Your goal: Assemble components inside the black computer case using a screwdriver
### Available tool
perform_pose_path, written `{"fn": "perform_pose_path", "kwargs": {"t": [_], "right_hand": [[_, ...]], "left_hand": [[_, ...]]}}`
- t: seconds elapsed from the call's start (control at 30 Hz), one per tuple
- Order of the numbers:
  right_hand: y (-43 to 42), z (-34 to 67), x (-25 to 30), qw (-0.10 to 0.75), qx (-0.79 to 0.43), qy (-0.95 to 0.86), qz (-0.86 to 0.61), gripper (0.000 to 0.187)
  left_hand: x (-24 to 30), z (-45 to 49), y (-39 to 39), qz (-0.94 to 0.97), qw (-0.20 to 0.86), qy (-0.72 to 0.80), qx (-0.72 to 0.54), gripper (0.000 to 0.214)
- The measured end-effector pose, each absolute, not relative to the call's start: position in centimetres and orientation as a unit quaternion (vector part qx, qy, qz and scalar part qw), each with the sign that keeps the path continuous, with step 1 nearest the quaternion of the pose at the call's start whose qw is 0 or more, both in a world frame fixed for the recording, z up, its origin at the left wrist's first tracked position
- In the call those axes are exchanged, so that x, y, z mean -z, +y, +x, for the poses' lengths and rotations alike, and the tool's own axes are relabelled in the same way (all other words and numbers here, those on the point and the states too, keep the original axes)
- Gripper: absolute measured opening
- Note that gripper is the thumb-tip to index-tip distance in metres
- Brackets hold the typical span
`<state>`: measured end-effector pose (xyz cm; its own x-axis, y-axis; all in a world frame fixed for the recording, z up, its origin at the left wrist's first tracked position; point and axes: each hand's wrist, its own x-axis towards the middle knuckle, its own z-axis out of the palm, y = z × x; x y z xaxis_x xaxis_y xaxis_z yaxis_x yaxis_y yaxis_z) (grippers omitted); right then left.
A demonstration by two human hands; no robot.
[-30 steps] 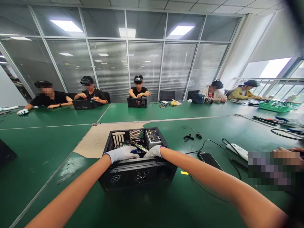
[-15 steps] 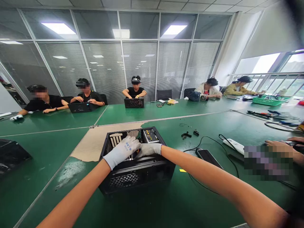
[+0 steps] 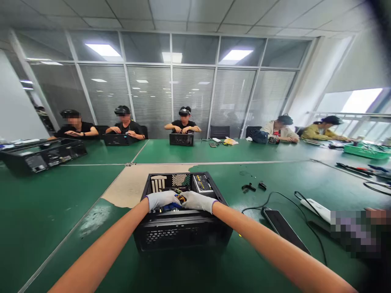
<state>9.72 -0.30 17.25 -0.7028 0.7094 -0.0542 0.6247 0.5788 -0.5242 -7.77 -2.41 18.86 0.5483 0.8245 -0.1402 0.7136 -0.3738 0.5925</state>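
A black computer case (image 3: 183,238) lies open side up on the green table in front of me, and both my gloved hands are down inside it. A bundle of multicoloured cables (image 3: 181,198) shows between my fingertips. My left hand (image 3: 162,199), in a white glove, is closed at the left end of the bundle, its fingertips partly hidden. From the other side my right hand (image 3: 199,202), gloved alike, pinches the same cables. Blue parts lie just below the left fingers. A power supply (image 3: 203,184) with a yellow-and-black label sits in the case's far right corner.
Brown cardboard (image 3: 125,185) lies behind the case's left side. To the right are small black pieces (image 3: 249,187), a phone (image 3: 285,230) with a cable and a white power strip (image 3: 317,209). Another opened case (image 3: 45,156) stands far left. Several people work around the table.
My left hand has turned and drawn back from over the case, so the cables now show between both hands. The view has tilted up and shifted left.
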Motion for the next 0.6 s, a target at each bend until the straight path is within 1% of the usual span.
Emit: {"fn": "perform_pose_path", "kwargs": {"t": [0.03, 0.1, 0.23, 0.3, 0.37, 0.4, 0.43, 0.47, 0.5, 0.53, 0.57, 0.6], "right_hand": [[-0.5, 9.9, -17.4, 0.076, -0.256, -0.886, -0.379, 0.029], [-0.6, 10.2, -17.5, 0.070, -0.257, -0.891, -0.369, 0.036], [-0.4, 10.2, -17.5, 0.062, -0.300, -0.903, -0.300, 0.030], [-0.4, 10.1, -18.1, 0.051, -0.314, -0.911, -0.261, 0.027], [-0.7, 10.2, -19.2, 0.054, -0.306, -0.918, -0.248, 0.024], [-1.2, 10.4, -19.9, 0.060, -0.293, -0.920, -0.255, 0.024], [-1.7, 10.8, -20.5, 0.062, -0.282, -0.920, -0.265, 0.025], [-2.5, 11.4, -20.9, 0.069, -0.268, -0.920, -0.276, 0.028], [-3.2, 12.3, -21.2, 0.094, -0.246, -0.919, -0.294, 0.031], [-4.0, 13.5, -21.1, 0.133, -0.212, -0.915, -0.316, 0.035], [-4.6, 14.9, -20.8, 0.194, -0.168, -0.903, -0.344, 0.037], [-5.0, 16.6, -20.2, 0.279, -0.103, -0.877, -0.378, 0.038]], "left_hand": [[-18.8, -7.9, -2.6, 0.829, 0.300, 0.464, -0.085, 0.023], [-19.0, -8.1, -3.3, 0.846, 0.248, 0.465, -0.076, 0.020], [-20.2, -7.8, -5.0, 0.871, 0.108, 0.472, -0.084, 0.022], [-21.2, -7.1, -5.5, 0.890, 0.059, 0.444, -0.085, 0.023], [-22.1, -6.6, -6.0, 0.900, 0.005, 0.429, -0.081, 0.027], [-22.5, -6.4, -6.3, 0.891, -0.021, 0.447, -0.077, 0.028], [-22.7, -6.5, -6.8, 0.873, -0.043, 0.480, -0.073, 0.034], [-22.8, -6.7, -7.5, 0.851, -0.061, 0.516, -0.069, 0.046], [-22.7, -7.0, -8.3, 0.826, -0.069, 0.556, -0.066, 0.059], [-22.4, -7.3, -9.3, 0.801, -0.064, 0.592, -0.070, 0.067], [-22.0, -7.7, -10.4, 0.783, -0.051, 0.616, -0.073, 0.067], [-21.6, -8.1, -11.5, 0.767, -0.032, 0.636, -0.077, 0.061]]}}
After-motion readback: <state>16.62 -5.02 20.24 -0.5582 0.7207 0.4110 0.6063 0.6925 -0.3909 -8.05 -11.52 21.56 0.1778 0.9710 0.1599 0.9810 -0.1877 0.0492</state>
